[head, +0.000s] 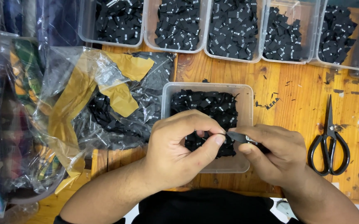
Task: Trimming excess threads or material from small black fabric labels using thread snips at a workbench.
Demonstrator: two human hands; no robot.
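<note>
Centre frame, over tub (246, 93) of black labels. Left hand (179, 149) and right hand (277, 151) both pinching one label (239, 137) between fingertips. Best gripped near the edge, kept flat. Scissors (329, 141) idle, right.

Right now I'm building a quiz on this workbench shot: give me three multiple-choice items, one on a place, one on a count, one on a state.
1. Where do the scissors lie?
A. in a container
B. on the table, right of the hands
C. on the plastic bag

2. How many clear containers line the far edge?
A. two
B. three
C. at least five

3. What are the hands doing?
A. resting flat
B. pinching a small black label between them
C. gripping the scissors

Answers: 1 B, they rest on the bare wooden table. 2 C, five show fully. 3 B, left hand and right hand meet on the label over the near container.
</note>
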